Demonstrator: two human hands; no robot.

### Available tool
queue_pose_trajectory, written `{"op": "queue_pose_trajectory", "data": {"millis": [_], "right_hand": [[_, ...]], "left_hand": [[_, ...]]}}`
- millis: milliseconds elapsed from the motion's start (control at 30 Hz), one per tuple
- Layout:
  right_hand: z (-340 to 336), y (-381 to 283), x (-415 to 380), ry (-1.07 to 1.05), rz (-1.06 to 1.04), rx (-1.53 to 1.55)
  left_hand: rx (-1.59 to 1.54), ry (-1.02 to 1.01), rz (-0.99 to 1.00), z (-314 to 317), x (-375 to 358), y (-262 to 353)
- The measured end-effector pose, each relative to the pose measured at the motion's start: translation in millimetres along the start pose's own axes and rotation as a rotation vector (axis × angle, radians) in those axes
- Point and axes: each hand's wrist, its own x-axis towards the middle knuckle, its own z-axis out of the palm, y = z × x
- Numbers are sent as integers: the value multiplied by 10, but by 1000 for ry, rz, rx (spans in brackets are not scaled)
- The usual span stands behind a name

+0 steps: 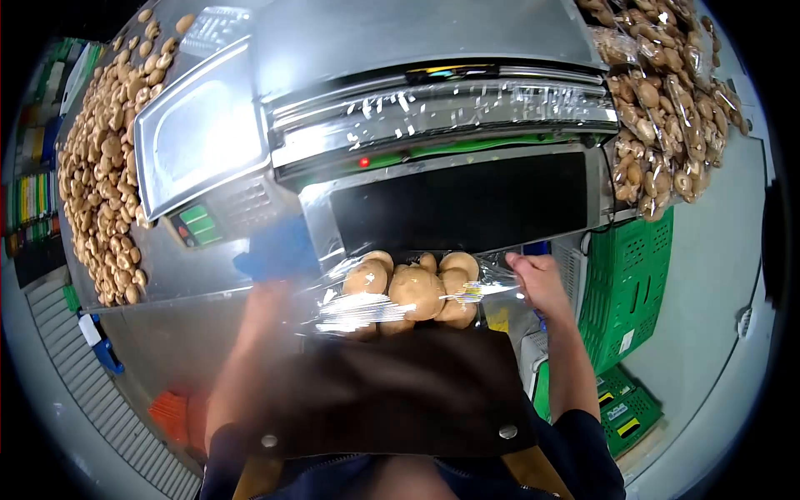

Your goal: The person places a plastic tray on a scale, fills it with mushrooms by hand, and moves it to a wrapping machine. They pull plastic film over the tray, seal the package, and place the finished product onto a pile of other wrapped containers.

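Several brown-capped mushrooms [417,293] are grouped under clear plastic film [358,312], just in front of my apron. What they rest on is mostly hidden. My right hand [540,282] is closed on the film's right end, thumb and fingers pinching it and pulling it taut. To the left, my left hand [279,250] is smeared by motion and looks blue, as if gloved. It is near the left end of the film and the scale's keypad; its fingers cannot be made out.
Beyond the pack stands a wrapping machine with a dark plate [458,204] and film roller. A weighing scale [196,125] sits left, beside loose mushrooms [104,175]. Bagged mushrooms [667,108] are piled at the right, above green crates [629,283]. An orange object [171,415] lies lower left.
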Motion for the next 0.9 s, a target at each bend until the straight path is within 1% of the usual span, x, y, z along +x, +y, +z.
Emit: {"op": "queue_pose_trajectory", "data": {"millis": [67,100,133,167,200,233,267,300,333,400,467,533,567,600,633,667,700,733,767,800,833,867,900], "right_hand": [[239,563,266,-68,141,87],[507,637,302,-2,145,-24],[736,941,464,-38,18,-100],[1009,834,352,-103,-133,64],[1282,726,238,-194,-272,237],[1437,625,171,-297,-333,305],[1563,508,55,-424,-345,324],[1662,386,-73,-556,-347,328],[1710,254,-206,-696,-354,315],[1787,15,-500,-970,-386,297],[1840,-217,-765,-1143,-427,307],[1876,-393,-962,-1188,-453,367],[1877,-442,-998,-1195,-461,390],[1892,-484,-998,-1180,-476,388],[1930,-406,-820,-1305,-421,294],[1875,-386,-806,-1316,-452,220],[1819,-366,-792,-1326,-485,146],[1705,-347,-839,-1216,-616,95],[1641,-251,-623,-1163,-481,112],[1578,-154,-407,-1102,-348,139],[1338,-275,-473,-829,-515,-1],[1083,-406,-569,-756,-376,137],[851,-501,-728,-848,-393,220]], "left_hand": [[34,107,-62,102,84,-289],[248,44,25,84,257,-566],[416,118,311,236,341,-695],[536,49,248,367,377,-691],[-293,0,85,485,535,-812],[-201,-90,26,498,472,-760],[51,-298,229,585,-163,-149],[91,-409,394,637,-339,9],[83,-445,541,672,-438,8],[36,-396,824,623,-625,-87],[-74,-179,1044,503,-653,-189],[-211,20,1271,372,-463,-231],[-223,39,1413,304,-344,-156],[-166,-71,1629,277,-230,-86],[-89,-116,1584,316,-268,-31],[-8,-156,1532,362,-405,30],[182,-396,1011,342,-863,206],[-20,-809,1036,387,-826,307],[20,-916,973,381,-853,378],[73,-917,917,433,-834,415],[124,-886,879,465,-796,403],[165,-845,834,520,-708,392],[205,-801,803,573,-608,373]]}}
